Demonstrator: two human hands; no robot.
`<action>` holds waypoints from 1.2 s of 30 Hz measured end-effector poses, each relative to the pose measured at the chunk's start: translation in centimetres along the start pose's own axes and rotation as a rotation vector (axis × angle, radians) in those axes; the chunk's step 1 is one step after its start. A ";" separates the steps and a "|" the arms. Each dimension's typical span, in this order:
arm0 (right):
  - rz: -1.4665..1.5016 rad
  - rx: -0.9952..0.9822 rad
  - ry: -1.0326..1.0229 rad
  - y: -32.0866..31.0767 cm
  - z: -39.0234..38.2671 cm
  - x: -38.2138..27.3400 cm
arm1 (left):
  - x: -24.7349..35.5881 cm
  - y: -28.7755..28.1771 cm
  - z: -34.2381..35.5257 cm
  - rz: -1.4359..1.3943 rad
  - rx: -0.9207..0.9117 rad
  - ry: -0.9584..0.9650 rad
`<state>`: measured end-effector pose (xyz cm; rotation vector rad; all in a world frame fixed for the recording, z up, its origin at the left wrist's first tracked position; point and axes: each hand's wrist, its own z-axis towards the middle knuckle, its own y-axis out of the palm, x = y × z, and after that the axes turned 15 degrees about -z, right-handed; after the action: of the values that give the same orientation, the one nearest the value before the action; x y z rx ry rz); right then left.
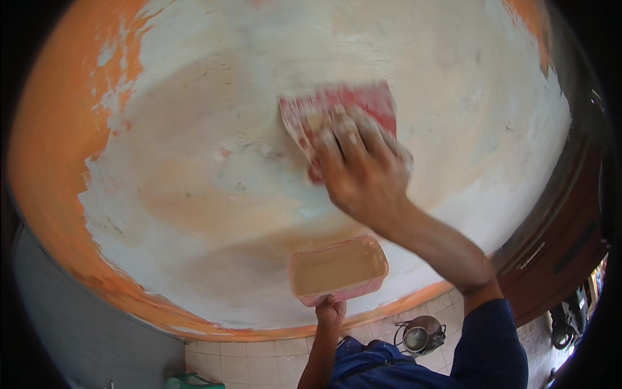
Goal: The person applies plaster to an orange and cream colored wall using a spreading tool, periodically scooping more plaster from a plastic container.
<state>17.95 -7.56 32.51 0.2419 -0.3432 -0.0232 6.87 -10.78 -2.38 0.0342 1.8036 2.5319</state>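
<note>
Smoothing, I judge: right hand (370,170) holding sheet (372,98); left hand (330,314) gripping tub (363,287), sheet's six o'clock; next needs even pressure.

Right hand (369,168) raised, fingers (350,135) extended (slightly blurred); left hand (331,314) lower, thumb (330,300) up.

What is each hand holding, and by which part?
The left hand holds a tub by its near side. The right hand presses a sheet against the wall; whether it also grips an edge is unclear.
</note>
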 end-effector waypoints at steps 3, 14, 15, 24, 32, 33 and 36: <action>0.097 -0.138 -0.038 -2.4 -2.5 -0.3 | 0.4 -2.1 -0.2 -0.031 -0.012 -0.029; -0.016 -0.170 0.106 0.0 -1.5 -0.8 | 0.0 0.2 0.0 -0.041 0.052 0.008; -0.035 -0.187 0.102 -0.2 -2.1 -1.2 | -0.5 1.3 0.0 -0.012 0.080 0.045; 0.175 -0.169 0.142 -4.4 -4.5 0.2 | 0.3 -0.5 0.1 -0.141 0.059 -0.077; -0.027 -0.069 0.039 0.2 1.2 0.2 | 0.6 -1.5 0.2 -0.161 -0.063 -0.089; 0.009 -0.091 0.029 -0.3 -0.1 -0.7 | 0.9 -1.9 0.2 -0.189 -0.105 -0.116; 0.131 -0.192 0.020 -3.2 -3.3 -1.5 | 0.2 -1.7 0.2 -0.159 -0.020 -0.113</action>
<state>17.73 -9.79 28.30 0.0298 -0.3342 0.0749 6.75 -10.06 -3.90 0.0312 1.6698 2.3879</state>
